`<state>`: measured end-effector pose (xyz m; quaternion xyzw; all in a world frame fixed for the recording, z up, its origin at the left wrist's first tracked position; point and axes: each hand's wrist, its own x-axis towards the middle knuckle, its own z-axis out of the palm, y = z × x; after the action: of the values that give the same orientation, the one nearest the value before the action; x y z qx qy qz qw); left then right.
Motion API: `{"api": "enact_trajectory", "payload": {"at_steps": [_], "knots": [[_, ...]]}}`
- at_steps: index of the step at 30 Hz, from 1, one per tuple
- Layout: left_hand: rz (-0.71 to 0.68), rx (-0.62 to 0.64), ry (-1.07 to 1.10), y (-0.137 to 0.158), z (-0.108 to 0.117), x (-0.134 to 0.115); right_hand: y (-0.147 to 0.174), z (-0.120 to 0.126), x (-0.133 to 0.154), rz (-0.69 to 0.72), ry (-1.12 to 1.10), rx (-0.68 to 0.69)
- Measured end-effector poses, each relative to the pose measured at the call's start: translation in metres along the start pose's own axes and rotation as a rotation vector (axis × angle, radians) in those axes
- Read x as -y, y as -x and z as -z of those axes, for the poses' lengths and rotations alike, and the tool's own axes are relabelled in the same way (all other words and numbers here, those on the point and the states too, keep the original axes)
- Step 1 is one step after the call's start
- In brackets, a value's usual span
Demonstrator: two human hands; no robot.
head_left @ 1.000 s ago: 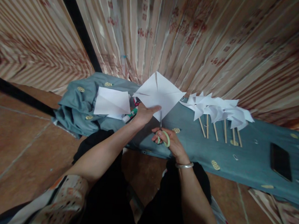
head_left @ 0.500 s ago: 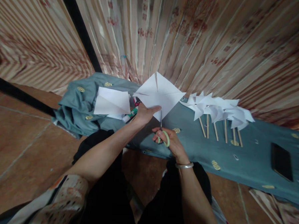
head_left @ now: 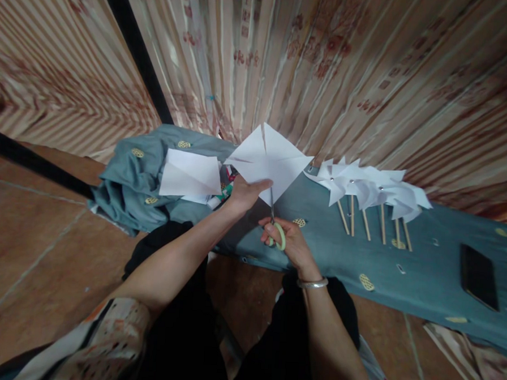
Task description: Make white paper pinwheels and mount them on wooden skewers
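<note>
A square white sheet of paper (head_left: 276, 160) is held up with one corner pointing toward me; slits run in from its far and side corners. My left hand (head_left: 247, 194) grips it at the near left edge, thumb on top and the other fingers hidden beneath. In my right hand (head_left: 287, 237) is a pair of scissors (head_left: 280, 235) with pale green handles, fingers wrapped around the loops. The scissor blades lie at the paper's near corner, along its middle line.
Several white paper pinwheels (head_left: 364, 184) on wooden sticks lie to the right on a green cloth-covered bench (head_left: 327, 250). A black phone (head_left: 479, 277) is farther right. More white paper (head_left: 190, 174) lies at left, beside small colourful items (head_left: 225, 191). A striped curtain (head_left: 286, 61) hangs behind.
The scissor handles have turned slightly and drawn closer together in my right hand, the blades still at the near corner. My left hand and the paper have hardly moved.
</note>
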<state>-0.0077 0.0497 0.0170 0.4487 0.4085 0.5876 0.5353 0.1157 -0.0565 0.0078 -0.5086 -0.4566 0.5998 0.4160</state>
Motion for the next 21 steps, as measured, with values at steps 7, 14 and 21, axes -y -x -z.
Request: {"api": "enact_trajectory", "payload": {"at_steps": [7,14,21], "knots": [[0.022,-0.016,0.025,0.0001,-0.0004,-0.0007,-0.0004,-0.0009,-0.0009,0.0,0.002,-0.018],[0.03,-0.031,0.022,0.0004,-0.0006,-0.0029,-0.0016,-0.0026,-0.0034,0.006,-0.011,-0.034],[0.054,-0.006,0.039,0.0011,-0.0008,-0.007,-0.0009,-0.0021,-0.0005,0.006,-0.005,-0.05]]}}
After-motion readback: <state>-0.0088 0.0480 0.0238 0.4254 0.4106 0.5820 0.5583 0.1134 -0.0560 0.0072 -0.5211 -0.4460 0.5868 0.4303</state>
